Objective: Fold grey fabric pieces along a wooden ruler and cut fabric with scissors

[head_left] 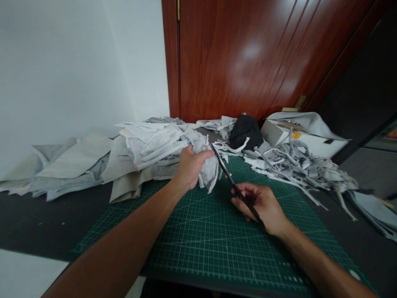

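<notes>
My left hand (pixel 190 165) is closed on a crumpled piece of light grey fabric (pixel 208 167), thumb on top and the cloth hanging down over the mat. In my right hand (pixel 259 203) are long dark scissors (pixel 231 181), seen almost edge-on. Their tips point up and away, touching or very near the right edge of the held fabric. Whether the blades are apart I cannot tell. Just behind my left hand lies a heap of pale fabric pieces (pixel 155 142). Beneath both hands spreads a green cutting mat (pixel 211 240) with a grid.
Larger grey fabric pieces (pixel 77 159) are piled on the left. Tangled fabric strips (pixel 304 161) lie on the right, in front of a white box (pixel 319 142). A black cloth bundle (pixel 246 131) sits at the back, near a reddish wooden door (pixel 235 62).
</notes>
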Demonstrator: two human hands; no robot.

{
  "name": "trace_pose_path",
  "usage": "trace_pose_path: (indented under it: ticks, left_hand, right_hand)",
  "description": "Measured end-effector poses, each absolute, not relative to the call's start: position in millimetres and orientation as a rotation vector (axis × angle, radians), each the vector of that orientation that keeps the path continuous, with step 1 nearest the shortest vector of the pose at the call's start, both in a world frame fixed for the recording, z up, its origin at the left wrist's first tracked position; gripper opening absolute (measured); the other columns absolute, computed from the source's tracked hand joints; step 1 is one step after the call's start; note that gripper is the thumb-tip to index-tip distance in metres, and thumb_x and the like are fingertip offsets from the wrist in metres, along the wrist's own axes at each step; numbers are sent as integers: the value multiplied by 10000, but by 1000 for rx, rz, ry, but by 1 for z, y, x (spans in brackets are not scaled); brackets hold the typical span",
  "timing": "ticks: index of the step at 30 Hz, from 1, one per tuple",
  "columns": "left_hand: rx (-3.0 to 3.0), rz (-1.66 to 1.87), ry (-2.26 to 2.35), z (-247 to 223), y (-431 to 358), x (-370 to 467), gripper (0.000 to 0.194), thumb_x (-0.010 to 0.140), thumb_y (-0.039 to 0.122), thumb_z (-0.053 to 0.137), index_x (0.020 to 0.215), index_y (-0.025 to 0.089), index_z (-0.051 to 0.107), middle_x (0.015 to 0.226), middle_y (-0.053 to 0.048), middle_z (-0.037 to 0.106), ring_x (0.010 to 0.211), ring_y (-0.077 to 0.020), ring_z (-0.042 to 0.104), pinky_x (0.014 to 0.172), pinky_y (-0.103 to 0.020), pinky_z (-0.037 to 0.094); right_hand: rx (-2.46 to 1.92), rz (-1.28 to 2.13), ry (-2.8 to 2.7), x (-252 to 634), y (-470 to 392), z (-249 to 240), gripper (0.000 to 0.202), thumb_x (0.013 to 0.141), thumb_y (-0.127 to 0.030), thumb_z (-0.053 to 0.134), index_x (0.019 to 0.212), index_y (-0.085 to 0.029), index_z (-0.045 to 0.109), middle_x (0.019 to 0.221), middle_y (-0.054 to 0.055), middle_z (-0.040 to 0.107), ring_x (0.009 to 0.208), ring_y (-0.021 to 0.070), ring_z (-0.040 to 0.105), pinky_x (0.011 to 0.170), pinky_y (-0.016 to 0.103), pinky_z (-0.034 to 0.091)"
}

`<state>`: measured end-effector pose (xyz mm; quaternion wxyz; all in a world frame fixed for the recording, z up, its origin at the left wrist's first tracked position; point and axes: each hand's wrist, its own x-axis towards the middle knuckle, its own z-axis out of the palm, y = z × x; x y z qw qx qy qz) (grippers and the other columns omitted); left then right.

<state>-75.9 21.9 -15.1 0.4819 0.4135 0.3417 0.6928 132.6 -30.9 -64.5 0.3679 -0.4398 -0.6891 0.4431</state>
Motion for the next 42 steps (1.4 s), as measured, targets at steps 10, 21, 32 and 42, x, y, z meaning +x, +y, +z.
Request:
trace_pose_path:
  ticks: [10, 21, 32, 42]
  left_hand:
    - [981, 1687, 828, -13, 20, -75, 283, 528, 199, 879, 760, 140, 728, 733, -6, 720, 638, -155, 646, 650, -294, 511]
    - [981, 1661, 815, -15, 19, -72, 297, 538, 203, 887, 784, 142, 732, 729, -2, 711, 643, -157, 634, 652, -301, 506]
    - [892, 1622, 672, -20, 11, -53, 326, 681, 253, 922, 931, 155, 736, 908, -14, 756, 838, -164, 689, 860, -327, 549]
    - [857, 1399, 661, -20, 12, -56, 324, 643, 86, 880, 930, 150, 743, 914, -49, 776, 858, -201, 732, 877, -346, 571]
  right_hand:
    - [-1140, 1144, -1742, 132, -32, -64, 340, 751, -438, 854, 908, -177, 704, 576, -48, 583, 399, 73, 414, 388, 204, 296]
    - [-1120, 1180, -1655, 129, -32, -63, 400, 711, -430, 934, 920, -173, 709, 530, -80, 558, 380, 71, 423, 373, 187, 321]
    - [-1098, 1176, -1461, 116, -11, -40, 512, 528, -386, 1025, 877, -168, 719, 686, -20, 701, 471, 87, 521, 414, 202, 403]
    - [-1124, 1204, -1496, 144, 18, -15, 377, 564, -298, 945, 837, -165, 723, 573, -36, 651, 397, 90, 503, 363, 206, 368]
